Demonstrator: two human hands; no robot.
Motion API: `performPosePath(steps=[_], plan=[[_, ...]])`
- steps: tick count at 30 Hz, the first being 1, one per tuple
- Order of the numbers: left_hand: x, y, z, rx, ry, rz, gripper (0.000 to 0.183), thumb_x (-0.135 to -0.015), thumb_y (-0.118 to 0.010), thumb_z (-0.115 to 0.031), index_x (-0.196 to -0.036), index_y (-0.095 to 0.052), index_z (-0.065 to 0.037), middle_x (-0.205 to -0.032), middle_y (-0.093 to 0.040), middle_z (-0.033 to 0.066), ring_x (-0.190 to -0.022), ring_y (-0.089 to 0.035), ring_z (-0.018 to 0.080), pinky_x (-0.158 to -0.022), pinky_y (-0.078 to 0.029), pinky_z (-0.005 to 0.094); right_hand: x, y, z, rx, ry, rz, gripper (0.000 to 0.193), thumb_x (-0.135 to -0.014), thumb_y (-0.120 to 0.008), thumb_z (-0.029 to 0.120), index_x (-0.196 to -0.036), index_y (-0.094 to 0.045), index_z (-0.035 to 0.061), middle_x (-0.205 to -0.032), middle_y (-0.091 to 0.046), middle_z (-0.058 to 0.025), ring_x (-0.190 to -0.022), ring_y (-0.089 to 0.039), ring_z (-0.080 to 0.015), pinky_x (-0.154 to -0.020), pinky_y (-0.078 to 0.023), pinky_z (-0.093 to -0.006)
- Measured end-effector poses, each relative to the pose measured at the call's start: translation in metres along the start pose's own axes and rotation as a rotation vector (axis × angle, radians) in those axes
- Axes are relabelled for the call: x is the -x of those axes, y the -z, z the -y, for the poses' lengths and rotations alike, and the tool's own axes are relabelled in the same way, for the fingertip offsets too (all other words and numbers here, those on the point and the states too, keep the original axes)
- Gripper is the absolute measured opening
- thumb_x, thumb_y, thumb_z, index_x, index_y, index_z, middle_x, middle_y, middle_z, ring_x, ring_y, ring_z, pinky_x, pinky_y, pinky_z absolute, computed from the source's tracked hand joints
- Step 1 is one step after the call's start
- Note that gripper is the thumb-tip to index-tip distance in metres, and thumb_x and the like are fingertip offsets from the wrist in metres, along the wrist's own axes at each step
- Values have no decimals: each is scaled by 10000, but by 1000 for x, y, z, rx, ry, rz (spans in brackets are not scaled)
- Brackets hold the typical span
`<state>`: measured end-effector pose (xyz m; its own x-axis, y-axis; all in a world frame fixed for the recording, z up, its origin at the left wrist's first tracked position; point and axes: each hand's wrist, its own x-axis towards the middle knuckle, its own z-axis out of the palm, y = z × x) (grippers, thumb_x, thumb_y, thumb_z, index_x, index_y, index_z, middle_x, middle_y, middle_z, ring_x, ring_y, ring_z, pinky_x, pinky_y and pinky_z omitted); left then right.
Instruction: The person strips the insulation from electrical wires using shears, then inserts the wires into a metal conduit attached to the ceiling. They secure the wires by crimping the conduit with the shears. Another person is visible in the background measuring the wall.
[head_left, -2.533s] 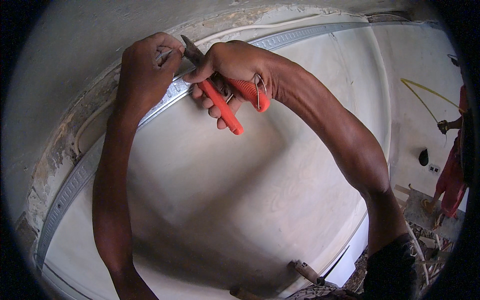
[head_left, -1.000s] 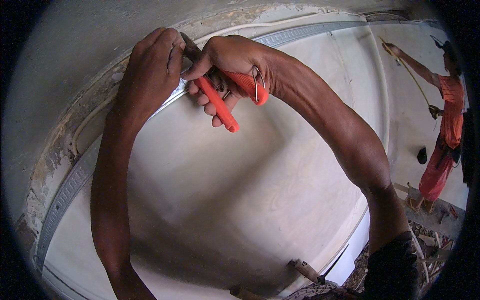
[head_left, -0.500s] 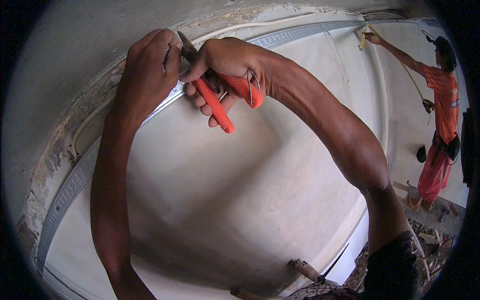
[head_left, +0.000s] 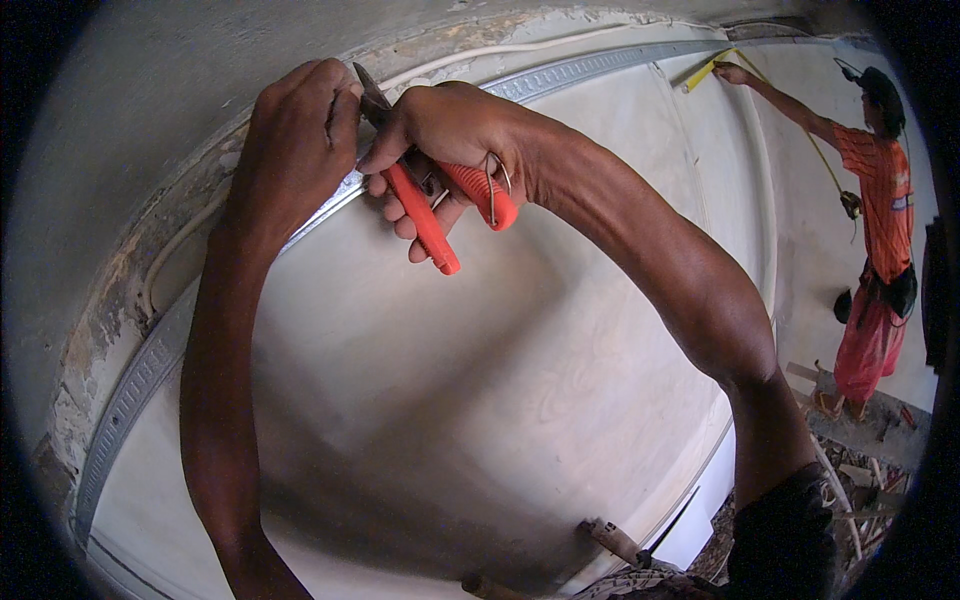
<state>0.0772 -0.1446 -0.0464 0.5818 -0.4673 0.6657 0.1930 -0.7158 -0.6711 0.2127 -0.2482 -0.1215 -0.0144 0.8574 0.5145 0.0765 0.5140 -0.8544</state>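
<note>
In my right hand (head_left: 448,130) is a pair of tin snips (head_left: 425,222) with red ribbed handles, a wire catch and dark blades. The handles stand apart, with my fingers around them. The blades point up and left, close beside my left hand (head_left: 303,125). That hand is closed at the metal channel (head_left: 590,70), its fingers curled with the tips hidden, so what it grips cannot be made out. The grey slotted channel runs in a curve along the top of the pale board (head_left: 480,390), passing behind both hands.
A pale cable (head_left: 530,43) runs along the rough wall edge (head_left: 95,330) above the channel. At the right, a co-worker (head_left: 880,210) in orange holds up a yellow measuring tape (head_left: 700,76). Below lie planks and debris (head_left: 865,480). A rod-like piece (head_left: 612,540) juts near the bottom.
The snips' handles have shifted slightly left and down with my right hand. My left hand stays put. The co-worker's raised hand and tape end have moved left.
</note>
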Motion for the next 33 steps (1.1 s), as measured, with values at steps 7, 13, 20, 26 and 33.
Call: performPosePath(steps=[7, 13, 20, 26, 33], plan=[[-1, 2, -2, 12, 46, 18, 135, -965, -523, -66, -888, -567, 36, -817, -609, 196, -752, -620, 358, -727, -478, 470, 0, -1, 2, 24, 3, -4, 210, -905, -597, 124, -1016, -557, -51, -895, -589, -177, -808, -639, -309, -713, -620, -567], [-2, 0, -2, -21, 73, 23, 182, -974, -517, -99, -876, -589, 36, -797, -618, 203, -759, -632, 342, -717, -477, 459, 0, 0, 0, 6, -7, -15, 189, -898, -610, 126, -967, -569, -45, -875, -595, -169, -776, -638, -294, -690, -621, -547], [-4, 2, -4, 18, 188, 63, 227, -970, -515, -133, -881, -624, 46, -748, -635, 210, -707, -646, 355, -716, -486, 467, 2, -3, 0, 23, 19, -19, 198, -912, -601, 137, -959, -573, -54, -853, -597, -169, -757, -640, -293, -667, -625, -540], [-4, 3, -3, 32, 240, 71, 253, -967, -506, -156, -903, -640, 49, -793, -664, 223, -745, -661, 370, -736, -486, 479, 4, -4, 2, 56, 41, -54, 210, -923, -604, 143, -893, -602, -65, -801, -622, -164, -680, -659, -274, -614, -640, -500], [-6, 6, -1, -18, 298, 116, 271, -971, -520, -202, -925, -657, 26, -826, -676, 223, -796, -670, 385, -767, -494, 479, 7, -4, 0, 8, -3, -15, 275, -962, -554, 214, -962, -586, -59, -880, -615, -188, -766, -672, -314, -624, -626, -512]])
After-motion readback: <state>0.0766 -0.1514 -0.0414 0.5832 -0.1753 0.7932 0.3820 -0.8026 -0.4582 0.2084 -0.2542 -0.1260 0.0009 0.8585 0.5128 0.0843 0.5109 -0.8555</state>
